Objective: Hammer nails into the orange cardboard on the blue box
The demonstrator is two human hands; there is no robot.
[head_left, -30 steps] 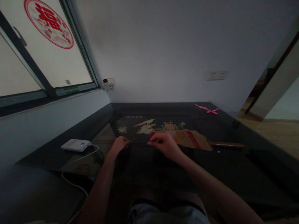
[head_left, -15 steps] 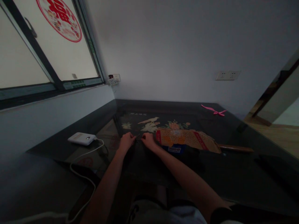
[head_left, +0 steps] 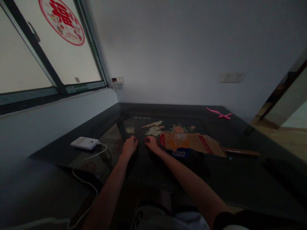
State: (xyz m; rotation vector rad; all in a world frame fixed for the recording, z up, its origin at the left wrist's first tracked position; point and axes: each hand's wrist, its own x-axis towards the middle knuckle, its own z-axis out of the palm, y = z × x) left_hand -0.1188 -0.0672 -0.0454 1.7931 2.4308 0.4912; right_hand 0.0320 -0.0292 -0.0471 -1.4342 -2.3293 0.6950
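Two bare hands work at close quarters over a dark counter, the left and right flanking small, thin sticks left of a patterned cardboard piece. Fingers curl inward; whether they pinch anything cannot be told. Fine handling appears underway, calling for a light, precise touch.

Thin, stick-like pieces sit close together between the fingers.

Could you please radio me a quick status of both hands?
Left hand and right hand close together; thin pieces between them, grip unclear; wrapper just right of them.
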